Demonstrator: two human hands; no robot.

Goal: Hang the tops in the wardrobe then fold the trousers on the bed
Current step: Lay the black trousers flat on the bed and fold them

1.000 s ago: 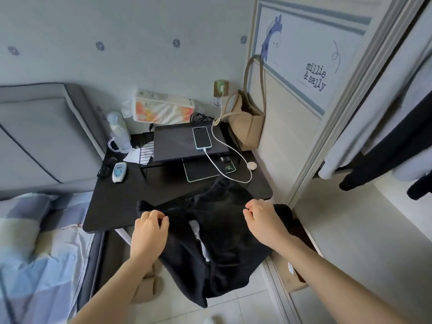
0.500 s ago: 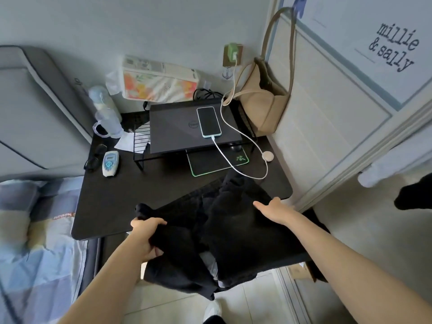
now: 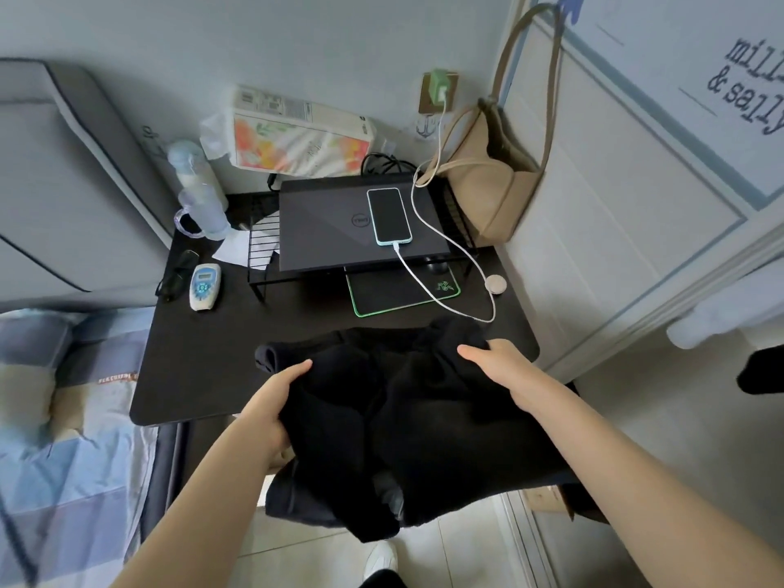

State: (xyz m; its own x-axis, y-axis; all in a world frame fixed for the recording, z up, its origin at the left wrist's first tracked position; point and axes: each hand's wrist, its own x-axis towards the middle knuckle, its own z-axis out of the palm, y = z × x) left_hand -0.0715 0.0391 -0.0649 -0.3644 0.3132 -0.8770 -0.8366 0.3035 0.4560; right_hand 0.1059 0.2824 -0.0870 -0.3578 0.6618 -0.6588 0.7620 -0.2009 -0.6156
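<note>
A black garment (image 3: 424, 418) lies crumpled over the front edge of the black desk (image 3: 263, 333), and its lower part hangs toward the floor. My left hand (image 3: 275, 401) grips its left side, thumb on top and fingers under the cloth. My right hand (image 3: 500, 367) holds its upper right part, thumb across the fabric and fingers buried in a fold. The bed (image 3: 63, 439), with a blue checked cover, is at the lower left. At the right edge is the open wardrobe, where a white sleeve (image 3: 721, 324) and a black one (image 3: 763, 371) hang.
A closed laptop (image 3: 339, 231) on a wire stand carries a charging phone (image 3: 389, 216); its white cable (image 3: 449, 303) loops close to the garment. A remote (image 3: 205, 286), bottle (image 3: 199, 193), tissue pack (image 3: 297, 137) and beige bag (image 3: 488, 180) line the desk's back. The wardrobe door (image 3: 615, 184) is on the right.
The view has tilted down and come closer to the desk. The garment has spread onto the desk's front edge. My right hand went from lying flat on the cloth to holding its upper right part.
</note>
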